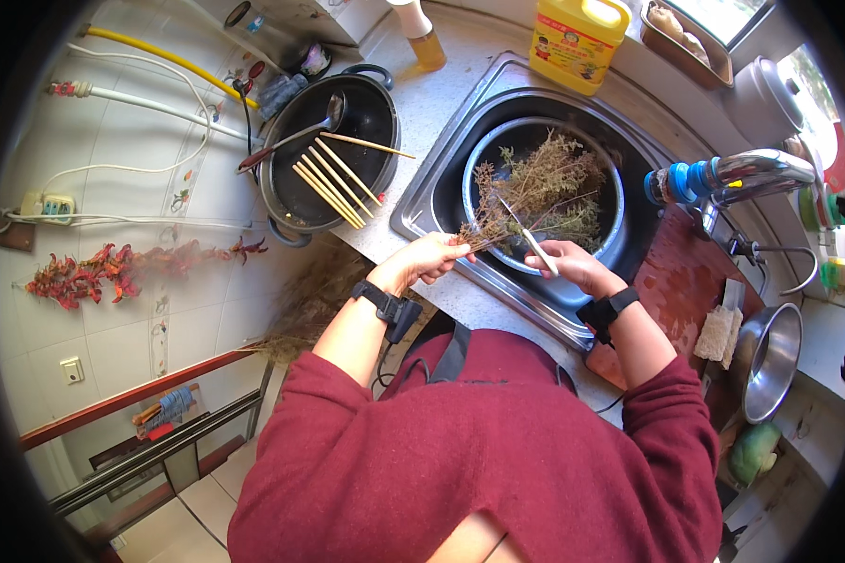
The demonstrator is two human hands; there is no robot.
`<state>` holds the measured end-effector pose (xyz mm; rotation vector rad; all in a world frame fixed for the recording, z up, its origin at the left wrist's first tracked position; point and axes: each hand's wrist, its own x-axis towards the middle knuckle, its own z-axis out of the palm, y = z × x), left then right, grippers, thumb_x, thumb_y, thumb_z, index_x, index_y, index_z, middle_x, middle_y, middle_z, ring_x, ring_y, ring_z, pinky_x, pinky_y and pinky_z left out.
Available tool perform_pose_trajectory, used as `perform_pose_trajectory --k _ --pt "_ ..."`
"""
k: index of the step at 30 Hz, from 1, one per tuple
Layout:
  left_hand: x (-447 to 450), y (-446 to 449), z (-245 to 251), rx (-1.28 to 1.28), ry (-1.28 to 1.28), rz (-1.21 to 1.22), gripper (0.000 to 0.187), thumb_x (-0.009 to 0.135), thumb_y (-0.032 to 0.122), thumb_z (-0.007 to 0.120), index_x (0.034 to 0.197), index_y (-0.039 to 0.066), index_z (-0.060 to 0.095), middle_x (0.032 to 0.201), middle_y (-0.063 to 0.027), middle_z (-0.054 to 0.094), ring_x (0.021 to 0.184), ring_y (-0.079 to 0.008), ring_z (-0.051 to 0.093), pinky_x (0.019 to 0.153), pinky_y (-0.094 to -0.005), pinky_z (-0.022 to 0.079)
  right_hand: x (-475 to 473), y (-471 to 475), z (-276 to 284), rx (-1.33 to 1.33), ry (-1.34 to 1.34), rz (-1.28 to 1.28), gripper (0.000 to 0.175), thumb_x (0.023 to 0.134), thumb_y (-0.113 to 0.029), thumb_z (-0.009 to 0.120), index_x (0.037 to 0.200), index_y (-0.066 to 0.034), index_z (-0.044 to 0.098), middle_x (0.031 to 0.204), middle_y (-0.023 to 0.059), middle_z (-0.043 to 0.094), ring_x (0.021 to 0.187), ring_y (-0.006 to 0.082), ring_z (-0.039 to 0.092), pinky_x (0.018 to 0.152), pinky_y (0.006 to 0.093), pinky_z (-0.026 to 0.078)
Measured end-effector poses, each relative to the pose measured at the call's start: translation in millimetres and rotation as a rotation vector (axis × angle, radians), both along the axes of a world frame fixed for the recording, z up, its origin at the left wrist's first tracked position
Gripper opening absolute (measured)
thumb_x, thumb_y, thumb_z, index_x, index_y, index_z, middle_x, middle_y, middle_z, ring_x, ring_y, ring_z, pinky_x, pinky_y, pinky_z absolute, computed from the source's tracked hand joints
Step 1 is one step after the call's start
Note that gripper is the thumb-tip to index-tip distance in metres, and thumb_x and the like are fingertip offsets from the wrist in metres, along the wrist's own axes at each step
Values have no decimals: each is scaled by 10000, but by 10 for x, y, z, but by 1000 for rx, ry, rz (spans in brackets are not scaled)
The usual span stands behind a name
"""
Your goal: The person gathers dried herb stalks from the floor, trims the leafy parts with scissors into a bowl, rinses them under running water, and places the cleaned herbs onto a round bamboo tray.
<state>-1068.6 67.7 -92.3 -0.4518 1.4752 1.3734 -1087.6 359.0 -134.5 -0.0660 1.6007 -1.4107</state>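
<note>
Over the near edge of the sink, my left hand (429,257) pinches a small bunch of dry brown herb sprigs (482,229). My right hand (574,264) grips white-handled scissors (537,248), whose blade points up and left against the sprigs. Beyond both hands, a round metal basin (470,184) sits in the black-lined sink (451,151). Dried brownish-green herb stalks (556,172) heap inside the basin. The tips of the scissors are partly lost among the stems.
Left of the sink stands a black pot (296,162) with a ladle (289,141) and several chopsticks (331,184) across it. A faucet (739,172) reaches in from the right, above a wet red-brown cutting board (676,274). A yellow jug (579,46) stands behind the sink.
</note>
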Motion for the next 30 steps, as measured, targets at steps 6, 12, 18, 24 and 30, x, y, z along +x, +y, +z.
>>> perform_pose_trajectory --k 6,12,18,24,30 --pt "-29 -62 25 0 5 28 275 987 328 500 1015 83 621 544 98 289 415 -26 197 390 -216 145 40 91 14 32 10 -34 379 757 -246 800 1001 6 656 790 16 622 701 78 544 639 212 432" --pt "-16 -8 61 -10 11 -73 271 978 327 521 1041 85 627 544 93 312 418 -28 218 388 -216 168 56 60 17 -42 -19 -73 537 739 -312 819 1108 16 608 902 40 642 807 99 581 722 234 463" --pt "6 6 22 -26 31 -119 262 974 329 527 1027 97 635 547 94 321 418 -30 226 393 -215 177 50 -15 27 20 9 -57 299 769 -225 767 910 11 648 730 20 617 635 84 542 582 229 433" --pt "-10 -47 -11 16 49 -41 290 976 338 518 1047 78 624 550 95 306 420 -25 217 394 -212 163 51 42 -30 128 118 0 351 761 -289 773 896 11 650 729 36 613 671 118 565 613 268 445" --pt "-53 -219 19 -194 80 41 263 975 349 514 994 110 621 556 101 294 432 -27 197 406 -214 152 150 284 59 339 137 151 624 702 -501 771 1032 5 616 868 98 633 821 191 574 743 317 448"
